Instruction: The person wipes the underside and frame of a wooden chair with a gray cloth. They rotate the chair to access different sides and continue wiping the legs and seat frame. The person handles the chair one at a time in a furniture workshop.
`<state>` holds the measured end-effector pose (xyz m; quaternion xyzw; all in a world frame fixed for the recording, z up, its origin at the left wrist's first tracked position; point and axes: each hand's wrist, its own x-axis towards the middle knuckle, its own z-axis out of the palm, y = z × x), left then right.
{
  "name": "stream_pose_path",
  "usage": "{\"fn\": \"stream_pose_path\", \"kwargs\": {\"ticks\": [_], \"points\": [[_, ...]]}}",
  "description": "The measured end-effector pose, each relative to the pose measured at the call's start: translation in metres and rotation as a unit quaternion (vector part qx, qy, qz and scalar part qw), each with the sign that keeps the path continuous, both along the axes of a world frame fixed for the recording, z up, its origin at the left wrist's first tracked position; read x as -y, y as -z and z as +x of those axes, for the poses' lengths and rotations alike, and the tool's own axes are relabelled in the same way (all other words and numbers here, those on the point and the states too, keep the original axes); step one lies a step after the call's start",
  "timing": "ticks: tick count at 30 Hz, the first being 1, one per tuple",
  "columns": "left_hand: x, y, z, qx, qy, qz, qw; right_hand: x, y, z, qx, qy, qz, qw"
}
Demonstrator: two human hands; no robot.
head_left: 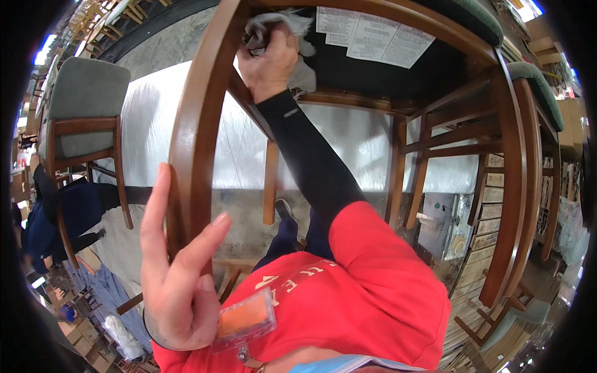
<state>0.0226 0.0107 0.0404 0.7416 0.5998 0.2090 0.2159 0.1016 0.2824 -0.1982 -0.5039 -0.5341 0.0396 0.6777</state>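
Note:
A brown wooden chair [193,143] is tipped so that its black underside [329,65] faces me, with white printed labels [379,38] on it. My right hand [268,67], its arm in a black sleeve, presses a bunched grey cloth [303,76] at the inner corner of the seat frame, beside the near-left leg. Its fingers are closed on the cloth. My left hand [180,292] is by the lower end of that leg, two digits stretched apart on either side of it and the others curled. Whether it bears any weight cannot be told.
A surface covered in shiny plastic [152,124] lies beneath and behind the chair. Another chair with a grey-green back [87,93] stands at left, next to a person in dark clothes [62,217]. More green-cushioned chairs [536,93] crowd the right, near a slatted wooden platform [479,267].

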Motion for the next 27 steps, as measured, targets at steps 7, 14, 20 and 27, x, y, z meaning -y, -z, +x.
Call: {"fn": "stream_pose_path", "kwargs": {"ticks": [7, 14, 20, 27], "points": [[-0.001, 0.001, 0.001, -0.03, -0.014, -0.016, 0.999, 0.022, 0.11, 0.011, 0.204, -0.014, 0.035, 0.978], [0.005, 0.009, -0.01, -0.024, 0.008, 0.004, 1.0, 0.036, 0.172, 0.073, 0.545, -0.312, -0.197, 0.753], [-0.003, 0.01, -0.011, 0.021, 0.027, -0.011, 0.999, 0.045, 0.174, 0.206, 0.705, -0.335, -0.143, 0.609], [0.003, 0.02, -0.016, 0.066, 0.029, 0.035, 0.997, 0.103, 0.151, 0.312, 0.581, -0.015, -0.343, 0.738]]}}
